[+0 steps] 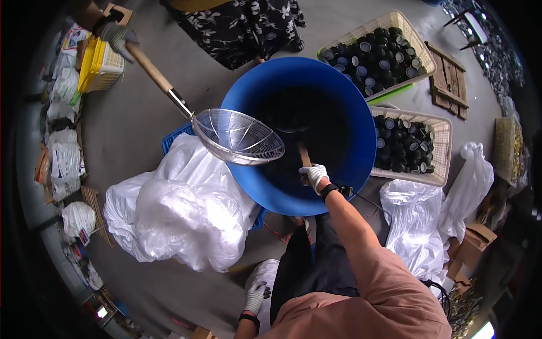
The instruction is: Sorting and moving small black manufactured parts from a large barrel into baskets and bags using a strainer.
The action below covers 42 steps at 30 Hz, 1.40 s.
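My right hand [314, 177], in a pale knit glove, is closed round the wooden handle of a skimmer [305, 155]. The handle points down into a large blue tub [243, 181]; its head is mostly lost in the dark inside, where only a faint curved rim shows. Low in the view, my gloved left hand [257, 296] lies against a white bag [264, 277] beside my leg, fingers apart. Another person's gloved hand [118, 39] grips a wooden-handled wire skimmer [240, 138], whose round basket looks bare and hangs over the tub's left rim.
Two cream crates of black lids or caps, an upper crate [426, 48] and a lower crate [445, 148], stand right of the tub. Puffy clear plastic bags [186, 220] lie left. A person in a patterned skirt [243, 28] stands beyond. A wooden pallet [449, 82] lies far right.
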Available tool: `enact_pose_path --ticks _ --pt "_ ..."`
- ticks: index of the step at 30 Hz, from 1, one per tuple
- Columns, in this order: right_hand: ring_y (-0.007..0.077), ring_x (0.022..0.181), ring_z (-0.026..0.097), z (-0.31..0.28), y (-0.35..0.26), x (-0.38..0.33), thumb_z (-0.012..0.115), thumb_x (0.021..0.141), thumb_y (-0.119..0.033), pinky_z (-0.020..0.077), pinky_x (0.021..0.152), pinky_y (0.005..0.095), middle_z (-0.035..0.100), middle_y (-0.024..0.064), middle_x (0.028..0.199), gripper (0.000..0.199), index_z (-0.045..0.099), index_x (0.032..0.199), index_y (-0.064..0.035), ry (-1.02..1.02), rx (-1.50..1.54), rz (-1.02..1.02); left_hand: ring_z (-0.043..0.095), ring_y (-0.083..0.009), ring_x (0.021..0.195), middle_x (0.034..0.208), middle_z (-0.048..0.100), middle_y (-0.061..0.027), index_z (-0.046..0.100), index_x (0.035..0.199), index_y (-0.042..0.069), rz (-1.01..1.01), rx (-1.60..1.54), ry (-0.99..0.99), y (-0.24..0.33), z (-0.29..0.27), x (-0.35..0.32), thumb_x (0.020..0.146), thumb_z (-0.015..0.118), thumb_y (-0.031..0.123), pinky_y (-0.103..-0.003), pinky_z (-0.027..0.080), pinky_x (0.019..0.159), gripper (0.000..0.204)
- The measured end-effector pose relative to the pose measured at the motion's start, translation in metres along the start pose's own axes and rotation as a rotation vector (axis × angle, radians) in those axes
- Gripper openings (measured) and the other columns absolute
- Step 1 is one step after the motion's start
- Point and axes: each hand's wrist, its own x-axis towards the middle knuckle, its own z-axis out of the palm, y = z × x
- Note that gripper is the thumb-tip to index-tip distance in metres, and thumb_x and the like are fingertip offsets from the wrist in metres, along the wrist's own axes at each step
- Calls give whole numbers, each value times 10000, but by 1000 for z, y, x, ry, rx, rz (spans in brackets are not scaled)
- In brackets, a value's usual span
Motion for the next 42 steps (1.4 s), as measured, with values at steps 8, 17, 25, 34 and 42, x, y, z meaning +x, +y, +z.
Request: enact_pose_path --ticks 8,17,25,34,42 --pt "160 465 550 -54 13 -73 712 784 -47 434 406 310 589 53 651 204 623 965 -19 32 -224 -202 646 -202 664 864 662 -142 627 1118 48 77 97 -59 18 6 1 942 560 108 -312 557 594 198" --pt "114 558 570 -90 42 -247 718 769 -62 469 489 272 625 27 742 407 624 1159 13 92 -396 -295 631 -146 671 871 667 -96 583 1162 30 253 288 -130 43 -16 8 963 529 117 -280 526 589 223" --pt "108 483 527 -110 78 -340 722 772 -114 414 425 279 591 12 679 327 665 1082 -28 84 -314 -380 621 -181 660 863 645 -113 579 1133 19 365 522 -232 80 -25 28 966 509 90 -299 526 571 194" --pt "81 468 504 -177 99 -421 745 789 -130 369 385 235 595 2 704 380 615 1135 -45 17 -34 -407 609 -164 641 855 634 -97 559 1169 27 363 529 -262 127 -5 35 963 513 107 -294 518 553 225" --pt "35 456 456 -274 39 -405 619 903 -108 379 394 189 541 -12 709 245 556 1128 -36 -129 451 -255 595 -152 586 796 628 -77 590 1091 50 405 620 -218 108 56 -7 955 532 101 -280 498 512 157"
